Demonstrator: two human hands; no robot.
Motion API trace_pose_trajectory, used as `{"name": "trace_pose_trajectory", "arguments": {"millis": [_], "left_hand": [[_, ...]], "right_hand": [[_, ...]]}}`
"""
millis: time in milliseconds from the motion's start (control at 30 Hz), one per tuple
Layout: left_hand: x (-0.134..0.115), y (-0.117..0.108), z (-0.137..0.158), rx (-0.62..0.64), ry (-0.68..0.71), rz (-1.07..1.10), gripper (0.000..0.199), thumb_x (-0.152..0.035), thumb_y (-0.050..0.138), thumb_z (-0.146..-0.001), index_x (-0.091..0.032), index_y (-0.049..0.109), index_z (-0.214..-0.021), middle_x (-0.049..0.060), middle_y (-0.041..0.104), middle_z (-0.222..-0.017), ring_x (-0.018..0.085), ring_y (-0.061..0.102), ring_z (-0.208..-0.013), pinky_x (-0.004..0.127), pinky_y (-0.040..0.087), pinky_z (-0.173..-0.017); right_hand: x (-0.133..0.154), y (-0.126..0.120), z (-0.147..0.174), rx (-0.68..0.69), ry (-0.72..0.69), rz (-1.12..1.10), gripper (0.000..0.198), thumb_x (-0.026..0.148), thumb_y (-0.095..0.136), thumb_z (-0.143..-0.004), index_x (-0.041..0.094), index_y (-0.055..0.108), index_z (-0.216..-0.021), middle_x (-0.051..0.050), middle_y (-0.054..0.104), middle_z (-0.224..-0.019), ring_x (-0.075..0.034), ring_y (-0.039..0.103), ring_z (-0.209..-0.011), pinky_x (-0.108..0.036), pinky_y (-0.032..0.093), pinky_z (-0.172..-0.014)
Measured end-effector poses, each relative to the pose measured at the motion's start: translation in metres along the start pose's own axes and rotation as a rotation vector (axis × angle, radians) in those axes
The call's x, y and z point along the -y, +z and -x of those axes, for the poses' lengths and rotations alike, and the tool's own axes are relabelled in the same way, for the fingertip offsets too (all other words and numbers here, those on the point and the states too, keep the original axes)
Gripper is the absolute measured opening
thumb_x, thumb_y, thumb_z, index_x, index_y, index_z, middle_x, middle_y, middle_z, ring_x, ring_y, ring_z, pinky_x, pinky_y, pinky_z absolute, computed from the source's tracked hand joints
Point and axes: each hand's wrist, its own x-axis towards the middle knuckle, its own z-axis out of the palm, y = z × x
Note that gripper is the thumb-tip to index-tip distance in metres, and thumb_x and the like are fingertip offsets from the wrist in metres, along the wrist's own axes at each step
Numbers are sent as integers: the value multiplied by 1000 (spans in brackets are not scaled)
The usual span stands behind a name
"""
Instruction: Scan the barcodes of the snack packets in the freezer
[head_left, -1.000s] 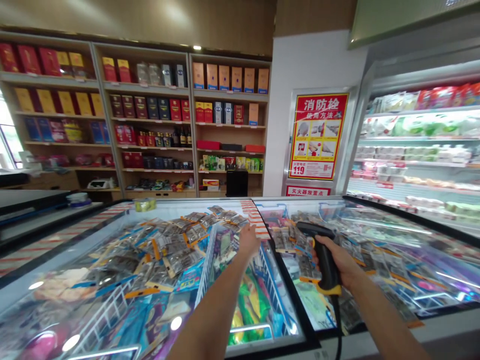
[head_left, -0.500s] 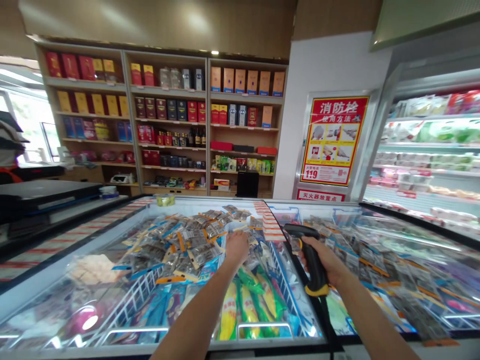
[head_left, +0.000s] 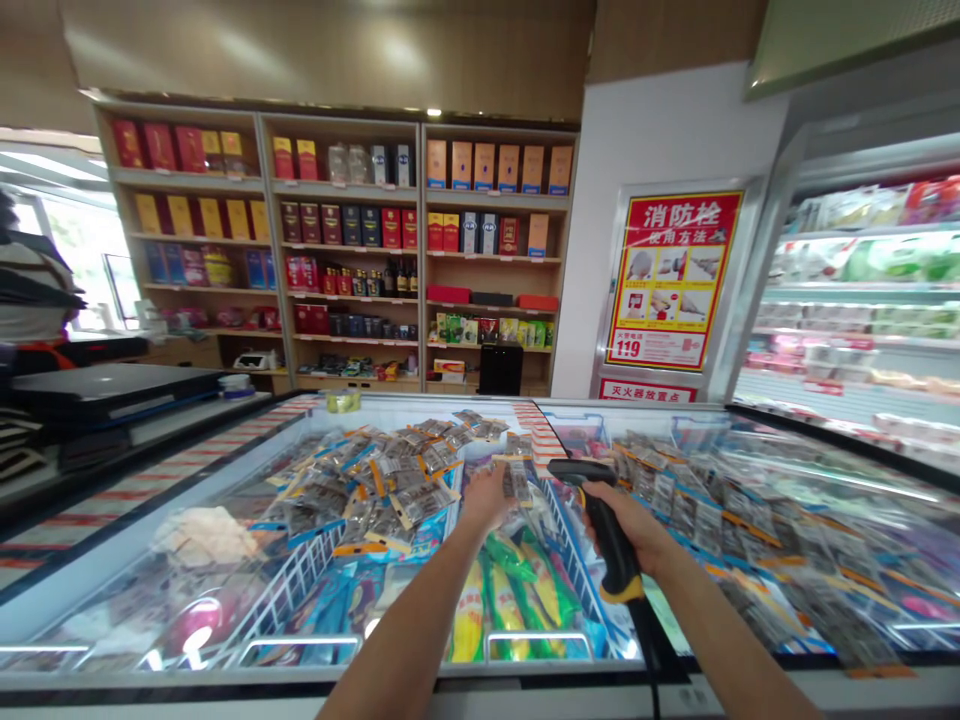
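My left hand (head_left: 486, 497) is closed on a small clear packet (head_left: 516, 480) with a pale top edge and dark print, lifted above the freezer's middle. In my right hand (head_left: 626, 525) is a black and yellow barcode scanner (head_left: 611, 540), its head pointing left toward the packet. The scanner's cord hangs down over the freezer's front edge. Left of my left hand lies a heap of similar packets (head_left: 390, 480) with orange and blue edges. Below the hands, yellow and green corn-shaped packages (head_left: 517, 590) lie in a white wire basket (head_left: 300, 570).
More packets (head_left: 712, 520) are spread over the right side of the freezer. A closed laptop (head_left: 112, 385) rests at the left. Shelves of boxed bottles (head_left: 345, 225) stand behind, with a red and yellow poster (head_left: 673, 280) and a chilled display (head_left: 855, 320) farther right.
My left hand has come up and slightly right, now with a packet in it. The scanner has shifted left, and its head is closer to the packet.
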Motion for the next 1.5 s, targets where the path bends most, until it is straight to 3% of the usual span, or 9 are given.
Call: {"name": "trace_pose_trajectory", "arguments": {"millis": [133,367,600,833,1100,1300,1400,1500], "left_hand": [[-5,3,-6,-35,7,168,54,-19,57,-62,-17,44,-115,9,52,-103,18,49,-96,24,37,-81],[-1,-10,-16,-183,14,378,61,-13,53,-61,-15,38,-120,7,48,-108,14,48,-98,21,35,-85],[-4,-25,-22,-196,65,423,60,-8,53,-60,-18,38,-118,6,44,-111,15,47,-99,23,35,-85],[-9,-15,-31,-211,81,440,60,-8,54,-59,-15,40,-116,8,45,-110,17,46,-101,25,35,-85],[-75,11,-28,-106,157,532,62,-9,55,-57,-13,40,-117,9,45,-111,17,44,-102,24,33,-89],[-133,43,-23,10,280,523,59,-11,54,-59,-16,40,-117,7,47,-109,15,44,-100,23,33,-89],[-148,58,-15,69,352,416,55,-17,56,-62,-19,43,-115,5,47,-111,17,41,-105,25,32,-89],[-150,67,-8,75,302,263,51,-31,58,-62,-22,48,-112,6,48,-111,22,41,-105,32,32,-89]], "right_hand": [[0,-1,6,6,14,0,24,37,51,-70,14,51,-66,1,52,-46,-9,47,-35,-21,39,-31],[0,-9,12,53,36,-44,26,40,52,-69,14,51,-66,0,54,-47,-8,47,-36,-20,40,-33],[3,-9,16,84,42,-89,25,39,53,-69,15,51,-69,1,55,-49,-9,48,-36,-20,40,-33],[14,-29,18,-14,-19,-112,24,36,49,-73,14,51,-63,1,53,-45,-8,47,-35,-20,40,-32],[26,-86,18,-268,-90,-149,22,33,50,-73,16,49,-59,0,52,-41,-9,47,-34,-21,40,-33],[23,-127,23,-323,-99,-239,18,31,53,-71,16,49,-61,1,52,-43,-9,48,-35,-21,40,-34],[22,-137,28,-357,-100,-240,18,31,53,-70,17,48,-61,1,52,-43,-10,47,-34,-22,40,-33],[23,-140,31,-374,-115,-238,18,31,54,-69,17,47,-61,1,52,-44,-10,48,-35,-22,40,-34]]}}
